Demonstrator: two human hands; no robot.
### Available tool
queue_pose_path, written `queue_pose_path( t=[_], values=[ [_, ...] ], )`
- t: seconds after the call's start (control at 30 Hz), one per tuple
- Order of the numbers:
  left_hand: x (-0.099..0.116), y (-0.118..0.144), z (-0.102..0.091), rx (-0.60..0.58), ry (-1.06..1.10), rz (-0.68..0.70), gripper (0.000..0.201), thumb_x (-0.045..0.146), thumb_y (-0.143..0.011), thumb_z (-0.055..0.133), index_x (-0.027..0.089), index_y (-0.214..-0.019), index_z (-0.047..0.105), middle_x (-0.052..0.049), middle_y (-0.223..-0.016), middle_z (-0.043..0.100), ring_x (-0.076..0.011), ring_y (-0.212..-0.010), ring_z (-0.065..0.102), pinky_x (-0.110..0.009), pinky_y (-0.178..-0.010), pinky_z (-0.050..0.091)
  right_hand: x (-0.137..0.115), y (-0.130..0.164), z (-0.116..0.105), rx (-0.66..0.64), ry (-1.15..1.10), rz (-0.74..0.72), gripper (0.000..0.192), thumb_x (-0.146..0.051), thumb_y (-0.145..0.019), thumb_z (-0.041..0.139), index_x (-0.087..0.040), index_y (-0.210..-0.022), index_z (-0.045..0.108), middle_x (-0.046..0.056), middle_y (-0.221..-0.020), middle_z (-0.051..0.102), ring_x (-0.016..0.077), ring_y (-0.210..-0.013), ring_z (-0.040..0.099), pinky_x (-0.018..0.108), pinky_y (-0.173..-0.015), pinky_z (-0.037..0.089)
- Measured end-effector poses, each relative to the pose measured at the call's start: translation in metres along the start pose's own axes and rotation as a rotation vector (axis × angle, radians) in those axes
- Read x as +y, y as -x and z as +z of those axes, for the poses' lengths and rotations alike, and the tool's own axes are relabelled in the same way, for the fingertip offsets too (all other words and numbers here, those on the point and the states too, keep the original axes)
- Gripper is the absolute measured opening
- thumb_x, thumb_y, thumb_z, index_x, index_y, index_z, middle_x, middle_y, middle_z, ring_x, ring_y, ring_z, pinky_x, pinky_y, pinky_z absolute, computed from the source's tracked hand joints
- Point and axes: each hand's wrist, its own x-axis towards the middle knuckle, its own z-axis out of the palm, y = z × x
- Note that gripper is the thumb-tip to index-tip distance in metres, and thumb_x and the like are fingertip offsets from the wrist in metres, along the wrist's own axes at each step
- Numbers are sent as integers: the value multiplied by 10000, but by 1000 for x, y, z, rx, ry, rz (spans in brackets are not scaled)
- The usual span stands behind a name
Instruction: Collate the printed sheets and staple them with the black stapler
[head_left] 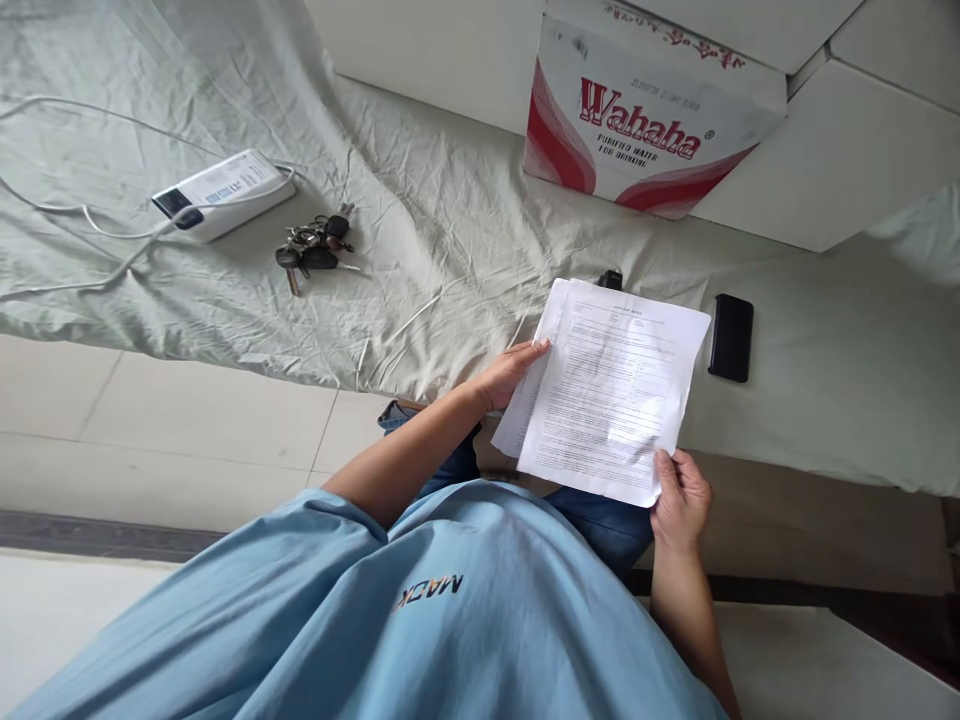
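Note:
Several printed paper sheets [611,390] are spread between my two hands, just over the front edge of the cloth-covered surface. My left hand [514,375] is closed on the left edge of the sheets, its thumb on top. At the lower right corner, my right hand [681,495] pinches the top sheet between thumb and fingers. The lower sheets stick out on the left from under the top one. Part of a small black object [610,280] shows behind the papers' upper edge; its kind cannot be made out.
Right of the papers lies a black phone [731,338]. A bunch of keys [319,245] and a white power bank [225,195] with a white cable [112,235] rest on the wrinkled cloth [442,230] at left. A Wahaha water carton [645,120] stands at the back.

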Motion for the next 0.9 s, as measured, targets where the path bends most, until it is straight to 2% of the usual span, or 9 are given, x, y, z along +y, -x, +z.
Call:
queue_pose_path(
  t=[0.27, 0.57, 0.73, 0.83, 0.9],
  values=[
    [2, 4, 4, -38, 26, -16, 504, 538, -947, 958, 131, -1225, 854, -182, -1177, 920, -345, -1083, 890, -448, -965, 722, -5, 6, 5, -50, 80, -8, 613, -821, -799, 961, -232, -921, 843, 28, -839, 796, 192, -775, 679, 345, -763, 560],
    [4, 8, 6, -84, -3, -4, 615, 592, -776, 1079, 142, -1133, 861, -165, -1146, 917, -347, -1055, 879, -474, -997, 698, 1, 11, 9, -104, 67, 36, 593, -799, -830, 952, -224, -931, 853, 32, -844, 803, 192, -791, 690, 344, -793, 565],
    [2, 3, 2, -90, 33, -5, 585, 557, -809, 1069, 133, -1143, 842, -163, -1104, 916, -355, -1050, 882, -498, -1021, 702, 1, 13, 13, -147, 59, 78, 593, -794, -841, 945, -226, -990, 857, 36, -900, 828, 192, -826, 707, 330, -803, 586],
    [-1, -1, -5, -72, 143, -8, 530, 488, -852, 1036, 129, -1187, 838, -166, -1087, 916, -362, -1041, 890, -537, -1084, 704, -1, 21, 14, -204, 61, 134, 589, -799, -855, 934, -223, -928, 835, 32, -831, 798, 173, -742, 675, 305, -702, 577],
    [-2, -4, -10, -64, 227, -21, 470, 456, -924, 965, 123, -1229, 834, -174, -1082, 916, -376, -1089, 895, -559, -1163, 683, -2, 32, 14, -294, 61, 257, 651, -857, -840, 912, -214, -867, 814, 51, -780, 787, 171, -659, 655, 300, -592, 555]
  ],
)
